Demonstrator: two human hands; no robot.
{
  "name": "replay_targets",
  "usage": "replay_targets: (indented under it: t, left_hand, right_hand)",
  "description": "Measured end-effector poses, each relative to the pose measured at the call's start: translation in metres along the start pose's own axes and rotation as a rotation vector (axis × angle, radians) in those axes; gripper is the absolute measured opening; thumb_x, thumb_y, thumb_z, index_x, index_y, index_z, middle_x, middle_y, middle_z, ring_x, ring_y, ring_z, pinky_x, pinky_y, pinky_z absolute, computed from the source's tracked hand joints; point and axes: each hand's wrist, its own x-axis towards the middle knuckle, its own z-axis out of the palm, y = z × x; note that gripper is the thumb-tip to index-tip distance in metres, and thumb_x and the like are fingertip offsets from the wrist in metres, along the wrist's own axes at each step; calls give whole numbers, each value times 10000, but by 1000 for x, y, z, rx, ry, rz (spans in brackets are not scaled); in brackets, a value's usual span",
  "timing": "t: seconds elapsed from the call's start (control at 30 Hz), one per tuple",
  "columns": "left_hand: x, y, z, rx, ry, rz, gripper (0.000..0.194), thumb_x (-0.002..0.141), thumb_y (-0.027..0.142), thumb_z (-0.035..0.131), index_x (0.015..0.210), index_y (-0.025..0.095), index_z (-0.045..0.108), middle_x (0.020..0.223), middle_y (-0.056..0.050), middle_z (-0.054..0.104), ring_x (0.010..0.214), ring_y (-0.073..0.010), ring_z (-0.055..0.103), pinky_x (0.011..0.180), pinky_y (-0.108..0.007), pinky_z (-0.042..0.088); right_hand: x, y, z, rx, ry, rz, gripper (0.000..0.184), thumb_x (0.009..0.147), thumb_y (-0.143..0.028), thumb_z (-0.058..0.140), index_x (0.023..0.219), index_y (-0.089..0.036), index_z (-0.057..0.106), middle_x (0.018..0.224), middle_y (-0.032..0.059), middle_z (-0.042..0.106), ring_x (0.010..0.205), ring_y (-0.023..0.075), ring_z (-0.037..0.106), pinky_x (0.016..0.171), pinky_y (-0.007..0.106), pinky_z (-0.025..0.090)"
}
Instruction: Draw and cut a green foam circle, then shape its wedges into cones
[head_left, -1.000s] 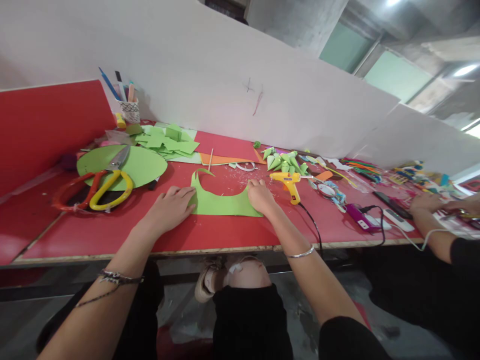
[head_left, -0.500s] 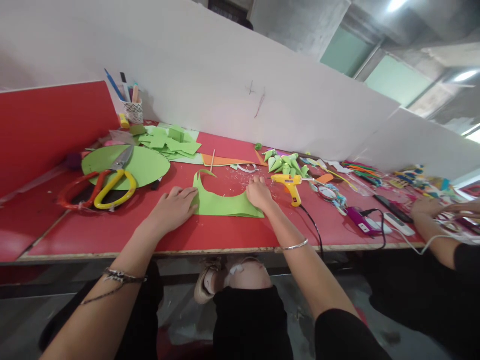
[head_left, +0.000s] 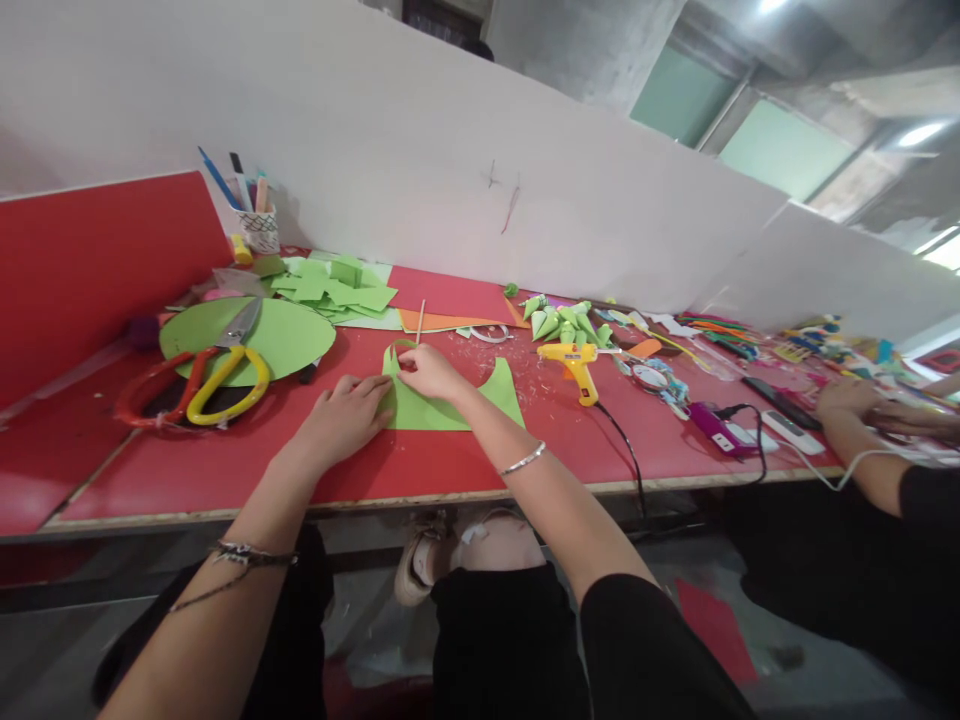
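A green paper sheet (head_left: 489, 402) with a curved cut-out along its top lies on the red table in front of me. My left hand (head_left: 349, 415) rests on the sheet's left edge, fingers stretched out and lying flat. Over the sheet's upper left reaches my right hand (head_left: 431, 372), its fingertips pinched at the narrow curling strip there. Part of the cut-out is hidden behind that hand. To the left, scissors (head_left: 225, 370) with one red and one yellow handle lie across a green paper oval (head_left: 300, 335).
A yellow glue gun (head_left: 576, 368) with a black cord lies right of the sheet. Behind are green paper squares (head_left: 330, 285), green paper cones (head_left: 562, 320) and a pen cup (head_left: 259, 230). A purple power adapter (head_left: 721, 432) sits near another person's hands (head_left: 851, 397) at right.
My right hand has moved left from the sheet's right end to the curled strip at its upper left. The right corner has come up into view. My left hand has stayed at the left edge.
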Motion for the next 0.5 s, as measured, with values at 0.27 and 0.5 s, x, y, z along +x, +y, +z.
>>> replay_targets:
  t: [0.27, 0.5]
  left_hand:
    - [1, -1, 1, 2, -1, 1, 474, 850, 360, 288, 1293, 215, 376, 1345, -61, 394, 1106, -285, 393, 831, -438, 389]
    - [-1, -2, -1, -45, 20, -1, 456, 840, 348, 302, 1265, 211, 397, 1328, -60, 407, 1119, -266, 382, 856, -415, 377]
  right_hand:
    - [24, -1, 12, 249, -60, 85, 64, 687, -121, 530, 656, -126, 586, 637, -5, 576, 610, 92, 483, 560, 192, 333]
    - [19, 13, 14, 305, 21, -13, 170, 676, -168, 564, 550, -144, 453, 506, -79, 377, 522, 67, 359, 520, 188, 282]
